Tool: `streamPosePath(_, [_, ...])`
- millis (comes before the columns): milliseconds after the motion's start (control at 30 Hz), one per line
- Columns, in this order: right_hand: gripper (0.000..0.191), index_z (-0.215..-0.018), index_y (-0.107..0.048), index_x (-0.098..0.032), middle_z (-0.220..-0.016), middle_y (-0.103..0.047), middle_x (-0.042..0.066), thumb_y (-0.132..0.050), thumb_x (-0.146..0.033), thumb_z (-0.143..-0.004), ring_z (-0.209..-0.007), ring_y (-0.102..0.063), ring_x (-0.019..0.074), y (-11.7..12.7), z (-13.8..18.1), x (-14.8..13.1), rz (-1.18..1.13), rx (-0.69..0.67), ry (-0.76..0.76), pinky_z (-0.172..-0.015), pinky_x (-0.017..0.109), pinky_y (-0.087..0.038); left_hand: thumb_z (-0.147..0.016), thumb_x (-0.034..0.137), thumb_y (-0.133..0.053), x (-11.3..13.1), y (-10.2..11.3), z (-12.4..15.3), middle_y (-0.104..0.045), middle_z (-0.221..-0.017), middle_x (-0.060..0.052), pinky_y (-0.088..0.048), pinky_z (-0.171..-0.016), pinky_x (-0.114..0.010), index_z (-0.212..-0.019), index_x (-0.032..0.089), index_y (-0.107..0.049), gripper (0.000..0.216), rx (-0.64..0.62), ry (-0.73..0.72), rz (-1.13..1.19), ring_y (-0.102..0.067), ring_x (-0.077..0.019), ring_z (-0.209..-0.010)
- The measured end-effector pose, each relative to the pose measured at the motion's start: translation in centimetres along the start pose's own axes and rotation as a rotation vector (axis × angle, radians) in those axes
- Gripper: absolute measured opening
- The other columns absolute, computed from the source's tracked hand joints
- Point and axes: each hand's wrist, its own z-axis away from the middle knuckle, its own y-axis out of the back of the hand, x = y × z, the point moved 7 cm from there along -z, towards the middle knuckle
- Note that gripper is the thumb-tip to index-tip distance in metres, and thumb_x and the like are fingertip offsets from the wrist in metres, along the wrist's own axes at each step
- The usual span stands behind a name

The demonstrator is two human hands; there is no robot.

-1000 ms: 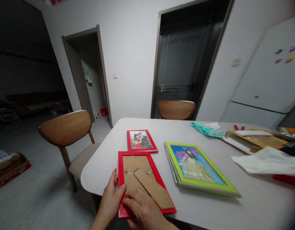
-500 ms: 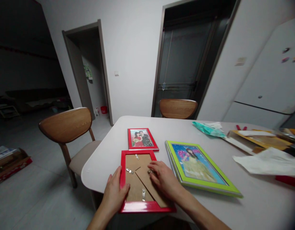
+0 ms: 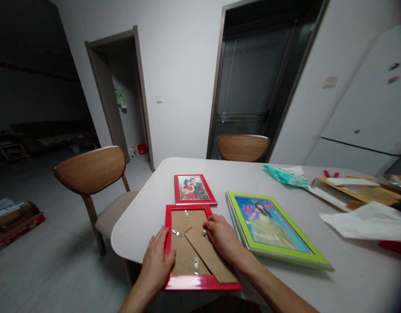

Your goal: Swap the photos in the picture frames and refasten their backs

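A red picture frame lies face down at the table's near edge, its brown backing board and folded stand leg showing. Several small metal clips are fixed on the back. Along the left side my left hand grips the frame, thumb over the inner edge and fingers along the outside. My right hand has its bent fingertips on the right-hand metal clip, which they partly cover. Just beyond lies a smaller-looking red picture frame, face up with a picture of a couple.
Right of my hands a green picture frame rests on other frames. Farther right are a teal packet, white paper and yellow packaging. Wooden chairs stand at the left and behind the white table.
The right hand's fingers have shifted slightly and curled closer around the right-hand clip, uncovering more of the stand leg. The left hand keeps its hold; the view has moved a little.
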Motion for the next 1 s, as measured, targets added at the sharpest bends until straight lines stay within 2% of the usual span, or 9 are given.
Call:
streamPosePath(133, [0.023,-0.091,-0.062,-0.018,-0.095,-0.056,0.008,-0.045,-0.023,-0.076,-0.088,-0.047,0.0174,1.1,1.4,-2.0,-0.105,-0.026,0.129,-0.079,0.028,-0.037,-0.071,0.021,-0.041,0.1,-0.1,0.0,-0.040,-0.128,-0.016,-0.021,-0.101,-0.042,-0.121,0.005,-0.037,0.052,-0.012,-0.010,-0.025,-0.035,-0.0229,-0.118])
streamPosePath(267, [0.019,-0.086,-0.065,-0.024,-0.099,-0.054,0.004,-0.057,-0.022,-0.068,-0.091,-0.047,0.0166,0.8,3.4,-5.0,-0.212,-0.259,0.328,-0.080,0.028,-0.037,-0.071,0.020,-0.041,0.1,-0.2,0.0,-0.040,-0.128,-0.016,-0.022,-0.101,-0.041,-0.121,0.005,-0.037,0.052,-0.016,-0.014,-0.059,-0.035,-0.0226,-0.118])
streamPosePath(333, [0.018,-0.083,-0.066,-0.025,-0.101,-0.054,0.004,-0.058,-0.021,-0.067,-0.094,-0.046,0.0171,0.5,3.8,-5.6,-0.224,-0.297,0.358,-0.082,0.029,-0.035,-0.072,0.020,-0.040,0.1,-0.3,-0.1,-0.040,-0.127,-0.015,-0.022,-0.101,-0.040,-0.121,0.007,-0.037,0.051,-0.017,-0.011,-0.083,-0.035,-0.0217,-0.118])
streamPosePath(433, [0.012,-0.077,-0.067,-0.026,-0.100,-0.055,0.004,-0.058,-0.024,-0.069,-0.096,-0.045,0.0186,-0.1,3.6,-5.7,-0.214,-0.261,0.351,-0.085,0.034,-0.033,-0.072,0.020,-0.040,-0.1,-0.4,-0.1,-0.041,-0.127,-0.014,-0.021,-0.101,-0.039,-0.120,0.009,-0.038,0.049,-0.010,-0.009,-0.104,-0.035,-0.0206,-0.119])
streamPosePath(567, [0.012,-0.073,-0.067,-0.025,-0.097,-0.056,0.004,-0.055,-0.026,-0.071,-0.095,-0.045,0.0184,-0.4,3.2,-5.6,-0.226,-0.215,0.336,-0.082,0.033,-0.034,-0.071,0.020,-0.042,-0.3,-0.4,0.0,-0.041,-0.128,-0.011,-0.022,-0.101,-0.040,-0.120,0.013,-0.039,0.049,0.013,-0.003,-0.055,-0.035,-0.0206,-0.118])
streamPosePath(767, [0.020,-0.085,-0.063,-0.021,-0.090,-0.058,0.004,-0.045,-0.024,-0.079,-0.087,-0.050,0.0150,-0.1,1.6,-5.5,-0.247,-0.159,0.230,-0.078,0.026,-0.037,-0.071,0.019,-0.042,-0.3,-0.3,0.2,-0.043,-0.126,-0.011,-0.022,-0.101,-0.039,-0.119,0.012,-0.040,0.049,0.029,-0.006,-0.010,-0.036,-0.0204,-0.117])
streamPosePath(867, [0.022,-0.085,-0.063,-0.019,-0.085,-0.059,0.005,-0.043,-0.026,-0.080,-0.082,-0.051,0.0145,-0.9,-0.1,-5.9,-0.162,-0.119,0.173,-0.074,0.024,-0.037,-0.071,0.019,-0.042,-0.3,-0.3,0.1,-0.043,-0.126,-0.012,-0.022,-0.101,-0.039,-0.119,0.010,-0.040,0.049,0.026,-0.007,-0.029,-0.036,-0.0208,-0.118])
streamPosePath(1000, [0.020,-0.073,-0.063,-0.018,-0.076,-0.057,0.005,-0.047,-0.028,-0.077,-0.074,-0.051,0.0145,-2.1,-1.8,-6.9,0.014,-0.101,0.141,-0.067,0.023,-0.036,-0.071,0.019,-0.042,-0.2,-0.4,0.1,-0.043,-0.126,-0.013,-0.022,-0.101,-0.039,-0.119,0.010,-0.041,0.049,0.026,-0.018,-0.021,-0.036,-0.0209,-0.118])
